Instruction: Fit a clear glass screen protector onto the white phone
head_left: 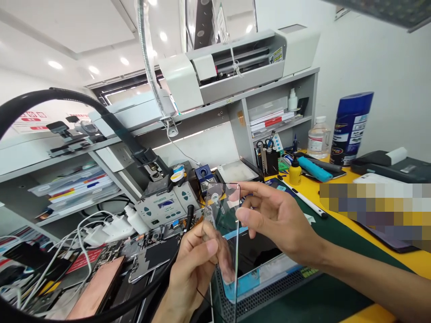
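Observation:
A clear, thin rectangular panel (229, 244) with a dark edge is held upright above the work mat. My left hand (197, 264) pinches its left edge, thumb toward the camera. Near the top right edge, my right hand (279, 220) has its thumb and fingers closed on the panel. Below and behind the panel lies a black-screened device (264, 251) with light blue and clear film along its edge, resting on a perforated grey plate (286, 287).
Soldering station (164, 208), white power strip (114, 229) and a copper-coloured plate (97, 287) are at the left. A black cable arcs across the left. Yellow bottle (295, 172), white pen (310, 202), blue can (352, 128) and clear bottle (318, 139) stand or lie right.

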The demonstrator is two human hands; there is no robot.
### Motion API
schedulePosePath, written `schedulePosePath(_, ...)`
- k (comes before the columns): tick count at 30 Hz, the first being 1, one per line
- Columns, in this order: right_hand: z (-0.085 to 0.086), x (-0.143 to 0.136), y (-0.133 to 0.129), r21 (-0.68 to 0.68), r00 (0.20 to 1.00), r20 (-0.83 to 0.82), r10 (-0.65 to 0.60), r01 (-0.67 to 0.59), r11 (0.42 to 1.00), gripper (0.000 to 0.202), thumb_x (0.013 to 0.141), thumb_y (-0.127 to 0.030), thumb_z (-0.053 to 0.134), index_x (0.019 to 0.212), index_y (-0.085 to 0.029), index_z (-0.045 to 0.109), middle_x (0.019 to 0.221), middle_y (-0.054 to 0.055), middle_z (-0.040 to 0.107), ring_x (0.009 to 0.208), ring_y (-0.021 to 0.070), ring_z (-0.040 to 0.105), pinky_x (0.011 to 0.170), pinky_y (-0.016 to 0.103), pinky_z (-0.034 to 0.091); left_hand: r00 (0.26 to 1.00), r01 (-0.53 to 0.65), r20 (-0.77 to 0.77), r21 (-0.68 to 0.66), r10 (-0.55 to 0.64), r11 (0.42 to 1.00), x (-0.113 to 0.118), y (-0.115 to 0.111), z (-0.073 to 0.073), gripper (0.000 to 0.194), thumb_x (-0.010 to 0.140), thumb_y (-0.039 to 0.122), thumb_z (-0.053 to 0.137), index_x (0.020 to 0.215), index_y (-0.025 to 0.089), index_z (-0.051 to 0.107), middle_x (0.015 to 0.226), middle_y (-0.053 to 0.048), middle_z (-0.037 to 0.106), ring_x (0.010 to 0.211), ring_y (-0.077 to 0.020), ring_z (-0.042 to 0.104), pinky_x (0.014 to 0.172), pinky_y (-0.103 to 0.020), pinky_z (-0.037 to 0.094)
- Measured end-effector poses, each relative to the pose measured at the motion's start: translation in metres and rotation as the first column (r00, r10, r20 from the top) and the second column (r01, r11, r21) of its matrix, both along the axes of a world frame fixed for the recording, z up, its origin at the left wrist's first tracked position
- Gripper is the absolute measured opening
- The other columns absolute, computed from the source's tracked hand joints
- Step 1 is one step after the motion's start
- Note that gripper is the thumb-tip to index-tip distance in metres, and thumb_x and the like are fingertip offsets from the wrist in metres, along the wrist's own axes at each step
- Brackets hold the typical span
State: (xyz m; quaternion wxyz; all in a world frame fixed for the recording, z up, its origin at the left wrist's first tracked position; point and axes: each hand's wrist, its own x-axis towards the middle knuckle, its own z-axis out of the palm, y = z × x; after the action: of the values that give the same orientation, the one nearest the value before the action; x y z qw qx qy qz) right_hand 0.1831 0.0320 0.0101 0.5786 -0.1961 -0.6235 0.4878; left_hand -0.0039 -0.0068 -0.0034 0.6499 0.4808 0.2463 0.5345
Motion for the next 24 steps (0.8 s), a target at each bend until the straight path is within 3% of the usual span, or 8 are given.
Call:
schedulePosePath(5, 0.003, 0.002, 0.004, -0.061, 0.997, -0.072, 0.014, -0.018, 0.998, 0.041, 0.087, -0.036, 0.075, 0.125, -0.021, 0.07, 0.099, 0.006, 0.068, 0.059, 0.0085, 0.057, 0.046, 0.021, 0.052, 0.999, -0.017, -0.041, -0.01, 0.017, 1.0, 0.0, 0.0, 0.0, 0.022, 0.084, 0.028, 0.07, 0.071, 0.018, 0.056, 0.055, -0.002, 0.065, 0.047, -0.0155, 0.058, 0.052, -0.029, 0.049)
schedulePosePath(9, 0.006, 0.002, 0.011, -0.261, 0.99, -0.14, -0.012, -0.025, 0.965, 0.038, 0.086, -0.046, 0.073, 0.111, -0.017, 0.075, 0.094, 0.007, 0.071, 0.061, 0.0107, 0.059, 0.047, 0.022, 0.051, 0.961, -0.23, -0.156, -0.001, 0.227, 0.973, 0.003, 0.003, -0.003, 0.026, 0.082, 0.033, 0.075, 0.071, 0.017, 0.058, 0.058, -0.001, 0.064, 0.05, -0.0133, 0.058, 0.052, -0.024, 0.046)
schedulePosePath(12, 0.004, -0.001, 0.014, -0.412, 0.994, -0.046, 0.096, -0.106, 0.905, 0.04, 0.081, -0.047, 0.078, 0.105, -0.015, 0.076, 0.098, 0.01, 0.073, 0.076, 0.0162, 0.067, 0.059, 0.026, 0.056, 0.888, -0.411, -0.209, 0.038, 0.409, 0.911, 0.006, 0.006, -0.007, 0.023, 0.081, 0.035, 0.078, 0.079, 0.016, 0.065, 0.069, -0.001, 0.068, 0.054, -0.0112, 0.059, 0.055, -0.023, 0.047)
schedulePosePath(16, -0.004, -0.006, 0.014, -0.463, 0.972, 0.099, 0.212, -0.144, 0.875, 0.032, 0.076, -0.038, 0.084, 0.093, -0.013, 0.075, 0.08, 0.007, 0.075, 0.076, 0.0167, 0.07, 0.066, 0.026, 0.054, 0.833, -0.42, -0.304, 0.196, 0.462, 0.886, 0.004, 0.009, -0.01, 0.022, 0.086, 0.036, 0.073, 0.084, 0.015, 0.07, 0.07, -0.003, 0.069, 0.059, -0.0142, 0.063, 0.062, -0.028, 0.054)
schedulePosePath(20, -0.005, -0.006, 0.011, -0.432, 0.951, 0.167, 0.26, -0.166, 0.886, 0.026, 0.08, -0.038, 0.08, 0.089, -0.014, 0.074, 0.075, 0.005, 0.074, 0.071, 0.0164, 0.07, 0.062, 0.026, 0.055, 0.857, -0.464, -0.175, 0.15, 0.485, 0.873, -0.003, 0.013, -0.006, 0.022, 0.088, 0.035, 0.072, 0.099, 0.016, 0.071, 0.09, -0.005, 0.072, 0.07, -0.0168, 0.068, 0.065, -0.03, 0.057)
schedulePosePath(24, 0.0, -0.006, 0.006, -0.417, 0.894, 0.336, 0.296, -0.141, 0.898, 0.031, 0.08, -0.042, 0.08, 0.088, -0.013, 0.073, 0.07, 0.006, 0.073, 0.06, 0.0144, 0.066, 0.057, 0.027, 0.057, 0.817, -0.568, -0.066, 0.086, 0.573, 0.819, -0.01, 0.016, 0.001, 0.019, 0.083, 0.034, 0.076, 0.085, 0.015, 0.071, 0.082, -0.002, 0.069, 0.067, -0.0148, 0.067, 0.064, -0.028, 0.056)
